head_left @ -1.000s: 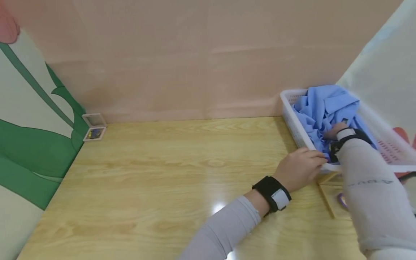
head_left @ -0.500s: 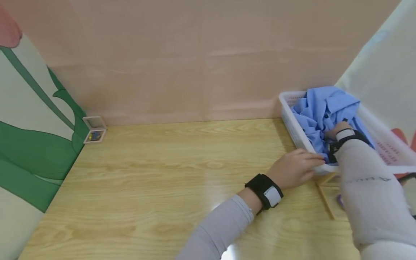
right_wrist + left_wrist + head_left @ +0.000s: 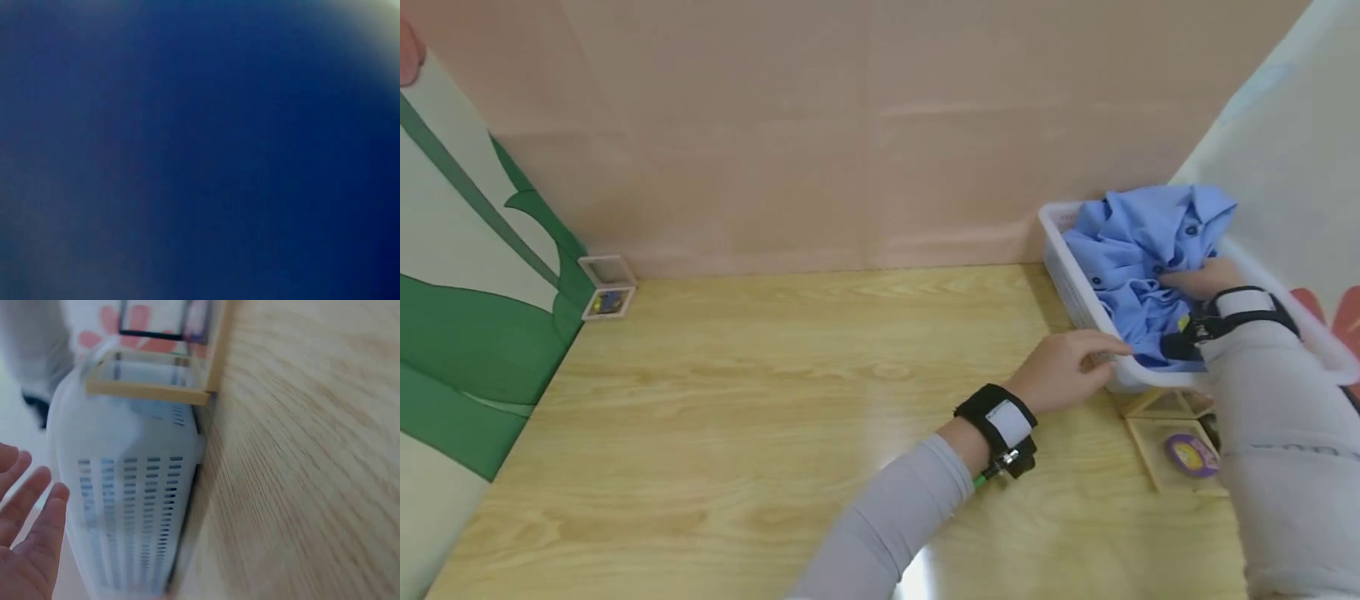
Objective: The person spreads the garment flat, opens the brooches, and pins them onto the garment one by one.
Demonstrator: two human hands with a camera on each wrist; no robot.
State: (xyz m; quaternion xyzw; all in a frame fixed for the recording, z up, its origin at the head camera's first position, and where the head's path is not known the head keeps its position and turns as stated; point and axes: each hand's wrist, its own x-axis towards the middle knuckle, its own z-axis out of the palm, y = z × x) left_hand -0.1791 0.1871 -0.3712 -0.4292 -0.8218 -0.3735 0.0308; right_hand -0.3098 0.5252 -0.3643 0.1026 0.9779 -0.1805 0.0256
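Resting inside the basket (image 3: 1072, 279), the right hand (image 3: 1210, 279) points its fingers leftward into the folds of the blue garment (image 3: 1142, 225), touching it. Whether those fingers pinch the cloth or only lie against it I cannot tell; the tips are lost in the folds, and the right wrist view is a dark blue blur. Most of the garment lies to the left of that hand and beyond it, heaped up towards the basket's far end. Being crumpled, it has no clear long axis. The right hand is the nearer of the two.

The left hand (image 3: 1052, 375) is outside, at the basket's near left corner, with its fingers apart and loosely bent, holding nothing. Its fingertips are right by the rim; contact is hard to judge. From there the garment lies across the rim, ahead and to the right.

The basket stands by the right edge of the table (image 3: 737, 417), its left wall running towards the far edge. Just in front of its near end sits a wooden box (image 3: 1153, 454) with a purple round object (image 3: 1192, 455).
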